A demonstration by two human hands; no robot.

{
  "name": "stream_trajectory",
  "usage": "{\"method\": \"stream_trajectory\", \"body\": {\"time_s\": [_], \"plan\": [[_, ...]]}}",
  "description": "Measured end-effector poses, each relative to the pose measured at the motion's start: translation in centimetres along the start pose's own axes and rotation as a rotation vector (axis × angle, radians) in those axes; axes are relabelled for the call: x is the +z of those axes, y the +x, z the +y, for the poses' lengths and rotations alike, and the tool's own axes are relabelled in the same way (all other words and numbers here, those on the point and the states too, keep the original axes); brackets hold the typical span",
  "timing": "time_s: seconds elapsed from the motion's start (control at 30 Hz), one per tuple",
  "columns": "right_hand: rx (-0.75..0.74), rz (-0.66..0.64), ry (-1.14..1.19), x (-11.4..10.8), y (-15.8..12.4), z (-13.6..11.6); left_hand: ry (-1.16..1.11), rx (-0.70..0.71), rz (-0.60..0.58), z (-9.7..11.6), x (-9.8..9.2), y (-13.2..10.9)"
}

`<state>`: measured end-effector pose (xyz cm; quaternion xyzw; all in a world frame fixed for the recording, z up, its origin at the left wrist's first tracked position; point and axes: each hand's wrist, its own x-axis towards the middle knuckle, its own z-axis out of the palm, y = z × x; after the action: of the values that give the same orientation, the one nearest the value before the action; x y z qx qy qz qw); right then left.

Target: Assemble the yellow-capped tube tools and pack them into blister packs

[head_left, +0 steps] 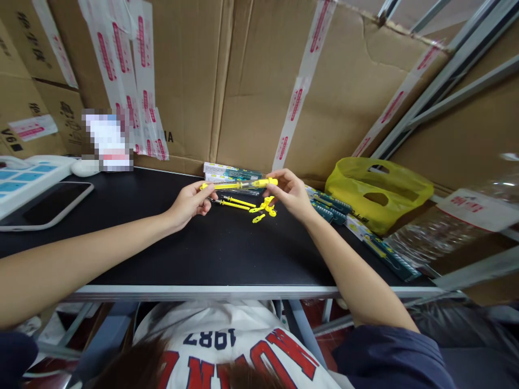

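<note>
Both of my hands hold one long yellow pen-shaped tool point(239, 185) level above the black tabletop point(162, 237). My left hand point(190, 202) pinches its left end. My right hand point(290, 194) grips the right end, by the yellow cap. Under the tool lie two more thin yellow tools point(235, 203) and several small yellow clips point(265, 208). Behind them sits a stack of teal and white packets point(231, 174).
More teal packets point(332, 208) run along the right side toward a yellow plastic bag point(379, 192). A phone point(46, 205) and a white calculator point(24, 178) lie at the far left. Cardboard boxes point(259, 81) wall the back; a metal shelf frame point(446, 70) stands right.
</note>
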<state>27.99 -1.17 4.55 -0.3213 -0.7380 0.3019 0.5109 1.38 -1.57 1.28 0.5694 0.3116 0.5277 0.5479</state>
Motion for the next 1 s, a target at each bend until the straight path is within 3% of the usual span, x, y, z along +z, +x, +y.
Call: {"method": "stream_trajectory", "body": {"time_s": [0.23,0.73,1.0], "plan": [[0.047,0.036,0.062,-0.41,0.19,-0.13,-0.066,-0.039,0.054,0.41,0.4,-0.13],[0.028,0.048,0.037,-0.91,0.38,0.13,-0.025,-0.021,0.013,0.24,-0.06,-0.05],[0.02,-0.059,0.076,-0.95,0.12,-0.06,-0.093,-0.026,0.069,0.03,-0.12,0.28]]}}
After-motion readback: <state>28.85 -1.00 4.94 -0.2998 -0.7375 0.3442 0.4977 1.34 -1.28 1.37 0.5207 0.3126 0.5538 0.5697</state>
